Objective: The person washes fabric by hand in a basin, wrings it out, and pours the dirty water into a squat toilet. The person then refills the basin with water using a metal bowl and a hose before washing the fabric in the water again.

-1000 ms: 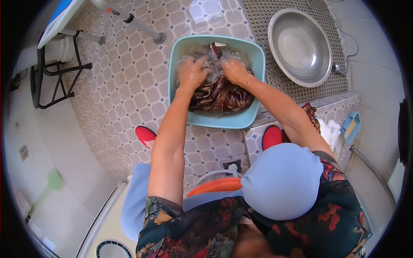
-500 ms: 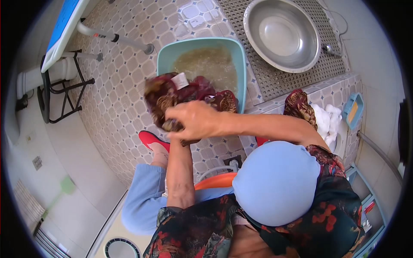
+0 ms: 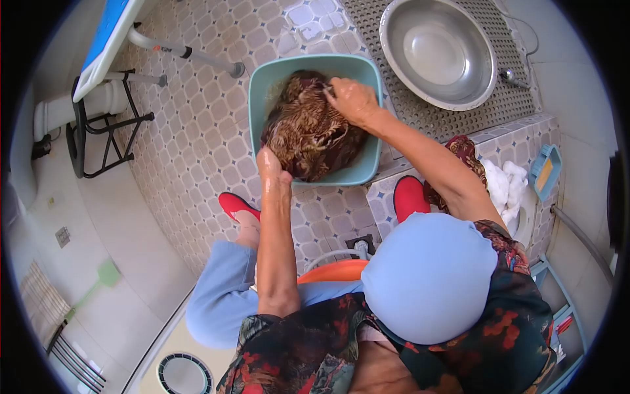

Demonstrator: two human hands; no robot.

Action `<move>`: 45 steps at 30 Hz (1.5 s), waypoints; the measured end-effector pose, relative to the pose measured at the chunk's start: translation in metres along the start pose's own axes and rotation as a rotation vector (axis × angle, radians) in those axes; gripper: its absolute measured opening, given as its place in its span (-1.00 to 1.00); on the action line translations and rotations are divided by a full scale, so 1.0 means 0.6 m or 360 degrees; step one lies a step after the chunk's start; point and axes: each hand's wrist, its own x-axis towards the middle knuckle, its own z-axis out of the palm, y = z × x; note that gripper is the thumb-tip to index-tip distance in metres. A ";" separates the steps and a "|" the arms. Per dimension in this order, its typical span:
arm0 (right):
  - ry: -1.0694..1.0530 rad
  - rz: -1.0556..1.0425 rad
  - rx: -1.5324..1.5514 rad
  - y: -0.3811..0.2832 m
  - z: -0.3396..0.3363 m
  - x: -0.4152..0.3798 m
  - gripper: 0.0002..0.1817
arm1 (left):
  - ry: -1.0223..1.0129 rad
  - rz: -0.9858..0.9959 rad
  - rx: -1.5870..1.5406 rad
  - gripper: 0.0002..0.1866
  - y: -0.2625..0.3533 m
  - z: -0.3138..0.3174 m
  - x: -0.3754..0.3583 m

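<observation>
A dark red and brown patterned garment (image 3: 312,131) lies bunched in water inside a light teal square basin (image 3: 375,148). My left hand (image 3: 269,164) is at the basin's near left corner, against the garment's edge. Its thumb shows apart from the cloth, and its other fingers are mostly hidden, so its grip cannot be made out. My right hand (image 3: 354,102) rests on the garment's far right side, fingers apart and touching the cloth. Both hands look wet.
A steel bowl (image 3: 453,59) stands on a perforated mat (image 3: 407,121) at upper right. More patterned cloth (image 3: 467,154), white cloth (image 3: 504,187) and a teal soap dish (image 3: 545,172) are on the right ledge. A blue-topped folding frame (image 3: 108,39) stands at left.
The garment, gathered up over the basin's near left corner before, now lies spread in the basin. My right hand has moved away from my left to the far right side.
</observation>
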 end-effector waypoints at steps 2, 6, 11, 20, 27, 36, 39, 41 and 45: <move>-0.0073 0.0034 -0.0139 0.003 -0.008 -0.010 -0.72 | 0.0299 0.0256 0.0268 -0.65 -0.009 -0.014 0.006; 0.0018 -0.0176 -0.0361 -0.031 -0.004 -0.035 -0.44 | 0.0514 0.1033 0.0950 -0.53 -0.020 -0.004 0.005; -0.0388 -0.0547 -0.0658 -0.031 0.038 -0.068 -0.33 | 0.0507 0.1260 0.2290 -0.22 -0.058 -0.006 0.027; -0.0835 -0.0482 -0.0879 -0.021 0.117 -0.032 -0.38 | 0.0089 0.1150 0.2543 -0.38 -0.071 -0.035 0.158; -0.1289 -0.0831 -0.0995 0.009 0.128 -0.001 -0.37 | 0.0162 0.1192 0.2688 -0.63 -0.031 -0.017 0.155; -0.0647 -0.0212 0.0167 0.023 0.102 0.017 -0.34 | 0.0008 0.1028 0.1156 -0.67 0.035 -0.055 0.025; -0.0253 -0.0142 0.0501 0.033 0.104 0.023 -0.20 | -0.0083 0.0930 0.0946 -0.71 0.062 -0.022 -0.023; -0.0215 -0.0199 0.0493 0.003 0.058 0.029 -0.04 | -0.0236 0.0876 0.0794 -0.69 0.070 0.000 -0.047; -0.0187 -0.0591 0.0074 -0.047 -0.017 0.063 -0.02 | -0.0350 0.0940 0.0895 -0.67 0.091 0.040 -0.098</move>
